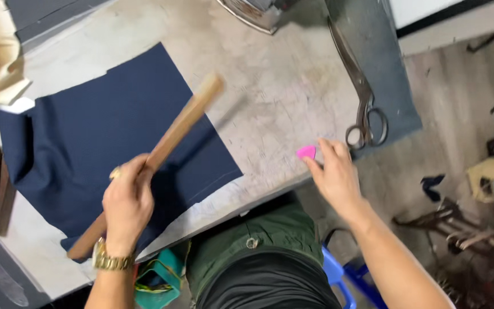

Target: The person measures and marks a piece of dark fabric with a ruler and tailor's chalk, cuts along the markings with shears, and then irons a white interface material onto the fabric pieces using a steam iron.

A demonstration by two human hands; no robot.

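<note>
Left hand nearest camera, fist closed round wooden stick, gripped low on its length. Stick's long axis runs diagonal over navy cloth, upper end up-right of cloth, lower end past cloth's near edge. Right hand right of cloth, pinching pink chalk at fingertips. Scissors further right of cloth, just beyond right hand.

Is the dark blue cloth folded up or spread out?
Spread out: the blue cloth lies flat on the table, its straight edges and corners showing.
</note>
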